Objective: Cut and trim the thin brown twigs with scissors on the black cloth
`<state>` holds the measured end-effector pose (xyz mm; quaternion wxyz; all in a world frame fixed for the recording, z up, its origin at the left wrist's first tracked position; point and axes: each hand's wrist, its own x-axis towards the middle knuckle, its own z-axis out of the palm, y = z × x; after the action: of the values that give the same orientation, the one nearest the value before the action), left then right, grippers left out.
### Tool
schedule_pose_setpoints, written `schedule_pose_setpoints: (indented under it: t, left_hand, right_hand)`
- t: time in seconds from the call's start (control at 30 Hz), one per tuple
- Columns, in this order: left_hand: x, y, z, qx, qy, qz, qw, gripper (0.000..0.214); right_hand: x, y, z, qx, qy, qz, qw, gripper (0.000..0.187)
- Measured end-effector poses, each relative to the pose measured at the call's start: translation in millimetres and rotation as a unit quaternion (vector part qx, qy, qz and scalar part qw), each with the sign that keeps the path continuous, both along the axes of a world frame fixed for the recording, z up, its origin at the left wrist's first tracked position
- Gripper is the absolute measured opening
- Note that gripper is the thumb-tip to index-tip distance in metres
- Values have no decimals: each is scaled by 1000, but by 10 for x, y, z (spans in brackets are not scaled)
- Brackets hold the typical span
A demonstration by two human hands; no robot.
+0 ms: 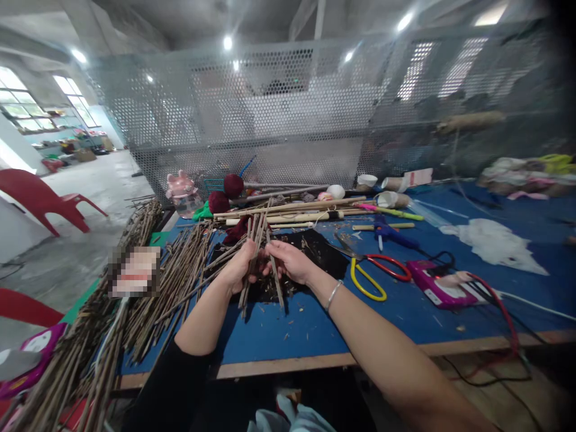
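Note:
My left hand point(242, 267) is wrapped round a small bunch of thin brown twigs point(257, 231), which stand roughly upright and stick out above and below the fist. Close beside it, my right hand point(288, 259) pinches a single twig point(275, 279) that slants down toward me. The fingertips of both hands almost meet. Beneath them lies a black cloth point(321, 249) strewn with bits of bark. To the left, a large heap of loose twigs point(180, 273) spreads over the blue table point(306, 339).
Scissors with red and yellow handles point(369, 279) lie right of my hands. Beyond them are a blue glue gun point(391, 233), a magenta box point(438, 285) with cables and a crumpled white plastic bag point(495, 243). Bamboo sticks point(292, 210) and dark red yarn balls point(233, 186) line the back before a perforated screen point(252, 120).

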<state>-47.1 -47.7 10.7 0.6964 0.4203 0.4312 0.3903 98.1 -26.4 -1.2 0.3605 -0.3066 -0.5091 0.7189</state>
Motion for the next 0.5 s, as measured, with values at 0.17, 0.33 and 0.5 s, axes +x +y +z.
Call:
schedule_pose_setpoints:
  t: [0.17,0.33,0.5]
  left_hand:
    - [-6,-35,81,1,-14,-36,999,86]
    - [21,-64,120,10,3,-35,999,86]
    - [-78,-18,97,4,108,6,994,70]
  right_hand:
    - [20,-1,3,13,10,45,999,27]
    - [44,-8,7,15,-2,73,997,26]
    - [174,75,70,24,-16,22,999,21]
